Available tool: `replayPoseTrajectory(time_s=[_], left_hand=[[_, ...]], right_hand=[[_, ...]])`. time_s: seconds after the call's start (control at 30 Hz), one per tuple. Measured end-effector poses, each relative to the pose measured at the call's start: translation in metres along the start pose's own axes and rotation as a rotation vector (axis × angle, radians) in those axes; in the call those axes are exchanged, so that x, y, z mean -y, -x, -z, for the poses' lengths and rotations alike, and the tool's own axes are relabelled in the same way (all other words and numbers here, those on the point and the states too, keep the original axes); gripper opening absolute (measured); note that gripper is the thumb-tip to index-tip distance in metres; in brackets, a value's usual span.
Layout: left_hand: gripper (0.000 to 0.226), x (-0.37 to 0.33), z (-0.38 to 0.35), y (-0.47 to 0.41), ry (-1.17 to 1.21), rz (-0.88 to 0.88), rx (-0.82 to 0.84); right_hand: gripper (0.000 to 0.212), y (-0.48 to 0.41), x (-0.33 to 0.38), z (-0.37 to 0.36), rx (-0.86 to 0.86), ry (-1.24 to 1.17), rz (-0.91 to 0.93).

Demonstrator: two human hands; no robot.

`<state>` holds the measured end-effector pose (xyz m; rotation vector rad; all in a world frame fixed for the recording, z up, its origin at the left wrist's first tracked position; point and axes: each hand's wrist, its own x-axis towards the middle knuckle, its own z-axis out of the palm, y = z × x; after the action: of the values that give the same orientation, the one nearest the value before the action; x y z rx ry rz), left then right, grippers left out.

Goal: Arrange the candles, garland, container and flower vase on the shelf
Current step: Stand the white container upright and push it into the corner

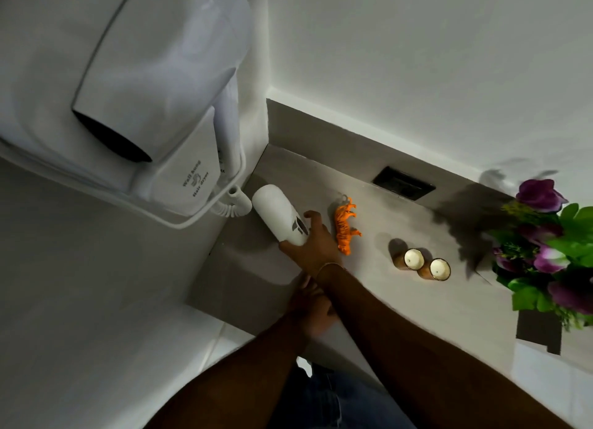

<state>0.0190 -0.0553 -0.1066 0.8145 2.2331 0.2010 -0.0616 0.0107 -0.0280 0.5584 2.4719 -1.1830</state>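
A white cylindrical container [278,213] stands near the left corner of the grey shelf [401,229]. My right hand [316,242] is wrapped around its near side. My left hand [309,306] rests at the shelf's front edge, partly hidden under my right forearm; whether it holds anything is unclear. Two candles, one [413,258] and another [439,269], stand side by side in brown holders in the middle of the shelf. The flower vase with purple blooms and green leaves [552,252] is at the right end. No garland is visible.
An orange toy tiger [346,228] lies just right of my right hand. A wall-hung white hair dryer [134,101] with a coiled cord hangs above the left corner. A dark socket plate [403,183] sits in the shelf's back lip.
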Motion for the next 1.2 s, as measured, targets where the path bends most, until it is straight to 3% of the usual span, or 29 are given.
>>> replayPoseTrajectory(time_s=[0.33,0.7,0.8,0.9,1.0,1.2], left_hand=[[0.074,-0.001,-0.003,0.005,0.048,-0.083,-0.211],[0.086,0.000,-0.005,0.006,0.033,-0.068,-0.212],[0.086,0.000,-0.004,0.005,0.027,-0.070,-0.202],[0.083,0.000,-0.004,0.004,0.014,-0.070,-0.192],[0.081,0.001,-0.004,0.004,0.007,-0.072,-0.187],[0.086,0.000,-0.006,0.007,0.027,-0.065,-0.237]], right_hand=[[0.091,0.002,0.022,0.055,-0.199,-0.063,0.207],[0.074,-0.020,0.068,0.090,0.203,0.385,0.555],[0.079,-0.020,0.070,0.087,0.199,0.557,0.571],[0.093,-0.016,0.064,0.084,0.071,0.437,0.456],[0.083,-0.017,0.059,0.081,-0.110,0.277,0.311],[0.073,-0.037,0.063,0.097,0.067,0.215,0.438]])
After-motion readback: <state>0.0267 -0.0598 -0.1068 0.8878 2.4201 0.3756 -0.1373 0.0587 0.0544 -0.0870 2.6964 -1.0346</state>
